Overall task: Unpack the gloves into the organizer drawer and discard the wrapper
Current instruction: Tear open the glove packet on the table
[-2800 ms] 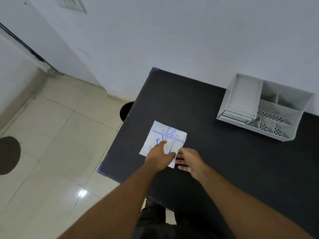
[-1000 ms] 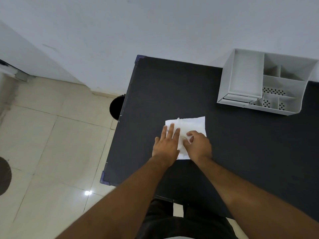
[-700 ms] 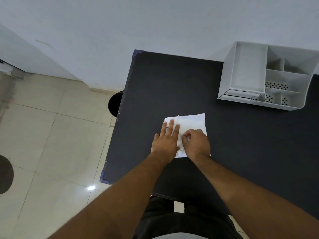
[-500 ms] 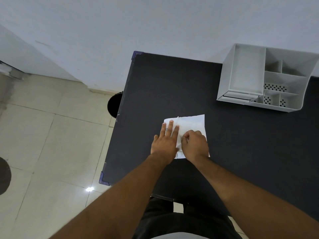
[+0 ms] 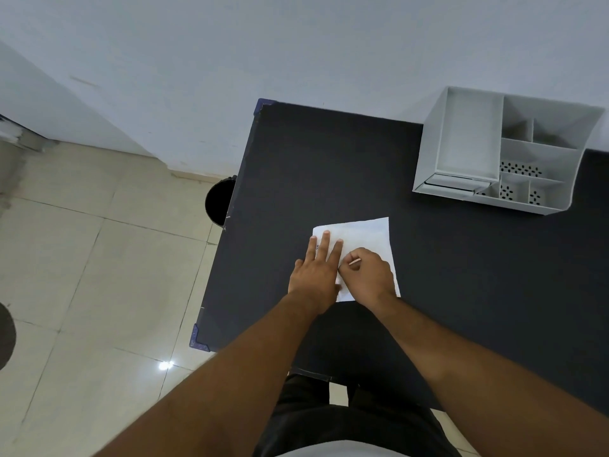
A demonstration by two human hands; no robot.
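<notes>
A white glove packet (image 5: 365, 237) lies flat on the black table (image 5: 329, 166), its plain side up. My left hand (image 5: 318, 270) presses flat on the packet's left part, fingers spread. My right hand (image 5: 367, 275) rests on its near middle with fingers curled, pinching at the wrapper beside the left fingertips. The grey organizer (image 5: 507, 156) stands at the table's far right, with a large tray section, small compartments and a shut drawer front at its near left.
A black round bin (image 5: 219, 199) stands on the tiled floor just left of the table. The wall runs along the table's far edge. Blue guards cap the table's left corners (image 5: 199, 339).
The packet was turned over and shifted right since 2.8 s ago. In the last second my right fingers have curled tighter on the wrapper; the left hand stays flat.
</notes>
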